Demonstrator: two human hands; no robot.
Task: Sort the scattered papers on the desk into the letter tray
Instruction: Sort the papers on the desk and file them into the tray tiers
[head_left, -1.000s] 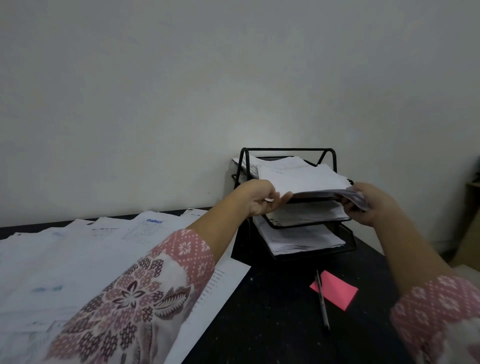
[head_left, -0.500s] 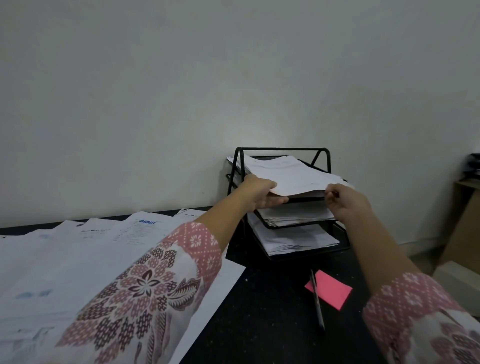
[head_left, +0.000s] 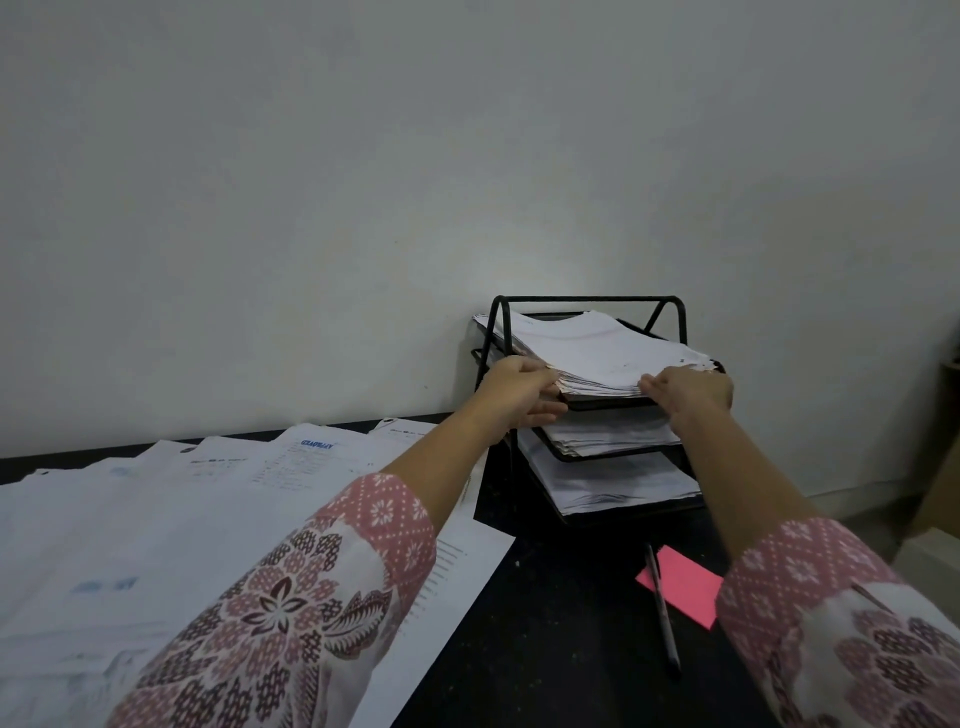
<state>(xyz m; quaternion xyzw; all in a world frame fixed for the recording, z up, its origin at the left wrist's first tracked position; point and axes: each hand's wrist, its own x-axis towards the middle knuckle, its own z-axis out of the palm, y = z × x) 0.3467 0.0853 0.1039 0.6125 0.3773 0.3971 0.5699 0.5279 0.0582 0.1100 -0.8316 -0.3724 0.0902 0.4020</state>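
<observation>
Head view only.
- Letter tray (head_left: 587, 300): three tiers, at the back of the surface (head_left: 561, 623) against the wall. All tiers hold paper; top stack (head_left: 597, 348) is the thickest and overhangs the front rim.
- Left hand (head_left: 519, 387): grip wraps the top stack's front-left corner, fingers over, thumb under.
- Right hand (head_left: 691, 389): at the stack's front-right edge, fingers against the sheets. Seen from the back, so can't tell if that grip pinches or just pushes.
- Judgement: squaring the top stack into its tier.
- Progress: partway. Scattered papers (head_left: 182, 509) cover the left of the surface, overlapping, unsorted. That is what's left.
- Pen (head_left: 662, 618) and pink note (head_left: 685, 582) lie in front of the tray.
</observation>
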